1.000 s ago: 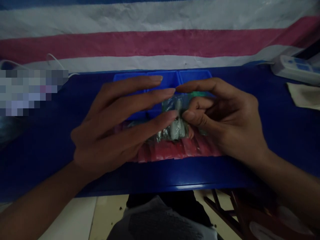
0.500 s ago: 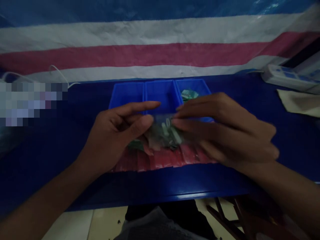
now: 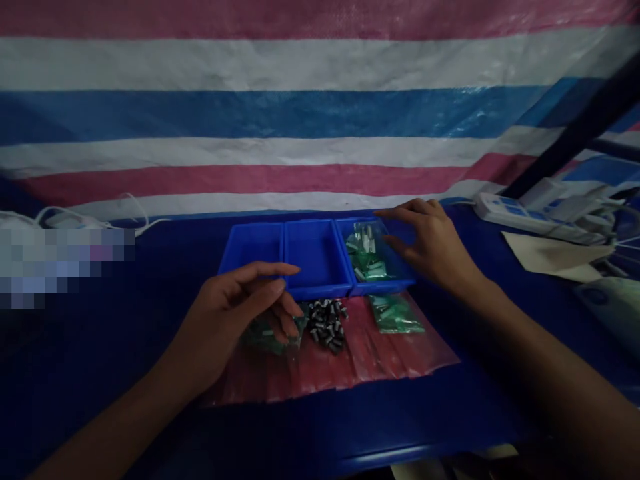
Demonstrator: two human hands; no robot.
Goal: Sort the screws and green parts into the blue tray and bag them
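My right hand (image 3: 425, 233) hangs over the right edge of the right blue bin (image 3: 383, 288), fingers apart and holding nothing. Inside that bin lie small clear bags (image 3: 367, 247) with pale and green pieces. My left hand (image 3: 245, 303) is loosely open in front of the left bin (image 3: 257, 233), with nothing in its fingers. Partly hidden below it is a green-tinted bag (image 3: 273, 339). To its right sits a pile of small black pieces with silvery ends (image 3: 327, 323). Another green bag (image 3: 397, 313) lies before the right bin.
Red plastic packets (image 3: 320, 377) lie under the pile on the blue table (image 3: 470, 413). The middle bin (image 3: 315, 253) stands between the other two. At the back right are a white power strip (image 3: 530, 217) and beige paper (image 3: 555, 257). A striped sheet (image 3: 300, 113) hangs behind.
The small bag that was between my hands has left them; my right hand has moved away to the right bin. My left hand stays near its place. The view has tilted up.
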